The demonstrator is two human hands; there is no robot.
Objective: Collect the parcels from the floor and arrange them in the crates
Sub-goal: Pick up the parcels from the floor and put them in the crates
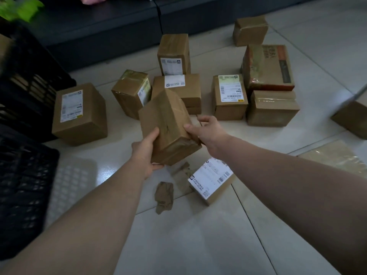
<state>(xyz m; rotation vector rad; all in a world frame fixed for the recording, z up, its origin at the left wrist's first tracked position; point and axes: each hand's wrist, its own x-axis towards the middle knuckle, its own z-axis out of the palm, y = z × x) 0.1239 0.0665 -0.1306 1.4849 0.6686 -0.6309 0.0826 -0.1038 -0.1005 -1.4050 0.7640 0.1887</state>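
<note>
- Left grip (146, 153) and right grip (207, 133) are both clutching the taped parcel (168, 124), holding it tilted above the floor (198, 235)
- Black crates (25, 92) are standing to the left
- A labelled box (211, 180) and paper scrap (164, 196) are lying beneath
</note>
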